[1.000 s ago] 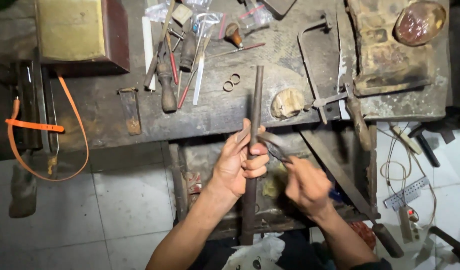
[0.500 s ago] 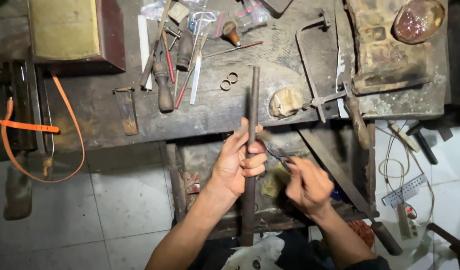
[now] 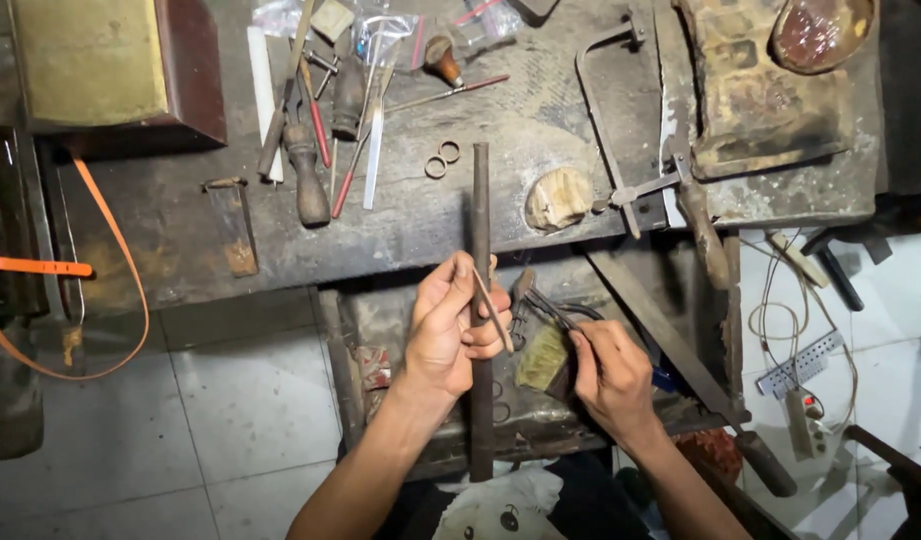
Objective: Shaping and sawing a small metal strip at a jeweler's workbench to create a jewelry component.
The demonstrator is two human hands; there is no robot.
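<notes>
My left hand (image 3: pixel 449 330) grips a long dark metal rod (image 3: pixel 481 215) that points away from me onto the workbench, and pinches a thin curved metal strip (image 3: pixel 495 312) against it. My right hand (image 3: pixel 609 372) holds dark pliers (image 3: pixel 537 305) whose jaws sit just right of the rod, near the strip. A small brush (image 3: pixel 543 358) lies under the right hand in the open drawer.
Two small metal rings (image 3: pixel 443 159) lie on the worn wooden bench (image 3: pixel 181 250) near the rod's tip. Files and screwdrivers (image 3: pixel 316 130) lie at the back, a saw frame (image 3: pixel 621 120) at the right, a box (image 3: pixel 111 65) at the left, an orange strap (image 3: pixel 41 268).
The view has shifted slightly. My right hand with the pliers has drawn a little away from the rod, and the thin strip now shows bent against the rod under my left fingers.
</notes>
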